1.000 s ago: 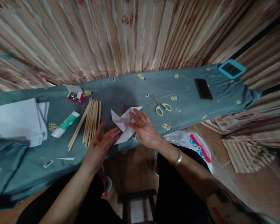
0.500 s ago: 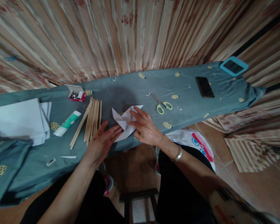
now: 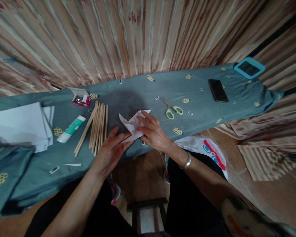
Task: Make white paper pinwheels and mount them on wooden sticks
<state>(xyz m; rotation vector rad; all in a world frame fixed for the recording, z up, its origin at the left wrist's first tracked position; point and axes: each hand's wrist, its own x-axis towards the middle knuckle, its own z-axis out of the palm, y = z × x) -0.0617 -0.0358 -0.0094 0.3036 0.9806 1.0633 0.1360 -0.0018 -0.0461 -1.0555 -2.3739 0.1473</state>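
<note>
A white paper pinwheel (image 3: 134, 126) with folded, pointed blades lies near the front edge of the cloth-covered table. My left hand (image 3: 111, 148) has its fingers on the near left corner of the paper, some of them beneath it, with the thumb pointing up and apart. My right hand (image 3: 154, 131) reaches over from the right, fingers bent and fingertips pressing the folds near the centre; its thumb is partly hidden. Just left of the pinwheel lie several thin wooden sticks (image 3: 98, 128). Scissors (image 3: 171, 110) with light green handles rest to its right.
A green and white tube (image 3: 71, 129), an open red box (image 3: 81, 99) of small metal pieces and a stack of white paper (image 3: 19, 125) lie on the left. A phone (image 3: 218, 90) and a blue-framed display (image 3: 249, 67) are at the far right. A curtain (image 3: 148, 42) hangs behind.
My left fingers have moved slightly under the near corner of the paper, and that corner has shifted up. The right hand stays on the folds. The view has shifted slightly.
</note>
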